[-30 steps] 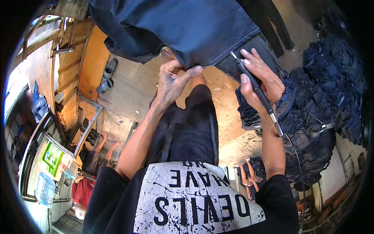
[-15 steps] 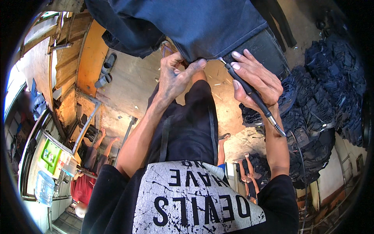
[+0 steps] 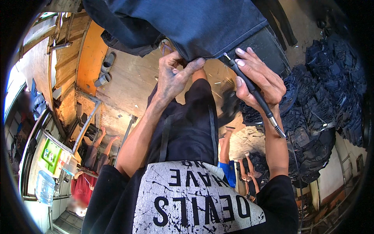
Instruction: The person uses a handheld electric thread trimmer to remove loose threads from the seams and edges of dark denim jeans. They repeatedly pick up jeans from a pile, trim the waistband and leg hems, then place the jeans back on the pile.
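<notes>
The metal tip of the black pen-shaped tool (image 3: pixel 253 87) in my right hand (image 3: pixel 267 80) sits slightly farther from my left thumb than half a second earlier, while a person in blue shorts (image 3: pixel 227 173) shows more fully behind me and a dark, blurred shape (image 3: pixel 230 107) has appeared below the tool. The dark blue garment (image 3: pixel 202 29) runs out past the upper edge; my left fingertips are mostly hidden, and whether the tip touches cloth I cannot tell. My left hand (image 3: pixel 172 75) pinches the garment's near edge, which stretches between my hands, its right side over a black panel (image 3: pixel 263 46), my right fingers curled around the tool.
</notes>
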Motion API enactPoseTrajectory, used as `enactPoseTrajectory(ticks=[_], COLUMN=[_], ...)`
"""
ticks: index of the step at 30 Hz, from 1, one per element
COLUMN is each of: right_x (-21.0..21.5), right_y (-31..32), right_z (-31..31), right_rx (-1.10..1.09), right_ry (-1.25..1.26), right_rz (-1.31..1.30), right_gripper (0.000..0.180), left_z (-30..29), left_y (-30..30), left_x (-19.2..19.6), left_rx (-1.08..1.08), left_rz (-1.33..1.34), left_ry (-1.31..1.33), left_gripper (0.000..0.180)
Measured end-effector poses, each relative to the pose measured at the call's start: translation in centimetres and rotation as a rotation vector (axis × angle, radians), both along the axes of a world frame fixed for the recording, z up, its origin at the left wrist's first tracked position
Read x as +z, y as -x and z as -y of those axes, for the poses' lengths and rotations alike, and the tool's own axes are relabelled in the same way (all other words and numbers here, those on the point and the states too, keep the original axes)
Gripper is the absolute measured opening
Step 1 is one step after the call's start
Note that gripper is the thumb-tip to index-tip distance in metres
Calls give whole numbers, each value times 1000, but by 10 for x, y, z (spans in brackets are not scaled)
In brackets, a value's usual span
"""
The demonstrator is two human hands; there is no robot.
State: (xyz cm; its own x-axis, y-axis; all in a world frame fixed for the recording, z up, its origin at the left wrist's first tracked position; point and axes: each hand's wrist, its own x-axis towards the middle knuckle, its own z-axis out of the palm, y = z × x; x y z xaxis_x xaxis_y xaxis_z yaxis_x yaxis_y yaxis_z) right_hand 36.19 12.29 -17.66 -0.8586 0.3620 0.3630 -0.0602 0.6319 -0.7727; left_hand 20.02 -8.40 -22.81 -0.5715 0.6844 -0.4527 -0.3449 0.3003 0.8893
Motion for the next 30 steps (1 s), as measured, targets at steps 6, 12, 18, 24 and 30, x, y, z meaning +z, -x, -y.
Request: enactPoseTrajectory(ticks=[6, 12, 18, 24, 30], right_x=[0, -2, -4, -6, -1], right_y=[-2, -3, -4, -3, -4], right_z=[-2, -3, -2, -2, -1], right_rx=[-16, -59, -135, -71, 89], right_ry=[-21, -31, -38, -20, 2], right_rz=[3, 13, -10, -16, 6], right_gripper=[28, 27, 29, 29, 28], left_z=[0, 0, -1, -3, -4], left_y=[-1, -1, 0, -1, -1], left_x=[-2, -4, -2, 0, -3], left_rx=[8, 13, -9, 3, -14], left_rz=[0, 22, -1, 16, 8], left_ry=[-9, -20, 0, 1, 38], left_gripper=[28, 28, 26, 24, 27])
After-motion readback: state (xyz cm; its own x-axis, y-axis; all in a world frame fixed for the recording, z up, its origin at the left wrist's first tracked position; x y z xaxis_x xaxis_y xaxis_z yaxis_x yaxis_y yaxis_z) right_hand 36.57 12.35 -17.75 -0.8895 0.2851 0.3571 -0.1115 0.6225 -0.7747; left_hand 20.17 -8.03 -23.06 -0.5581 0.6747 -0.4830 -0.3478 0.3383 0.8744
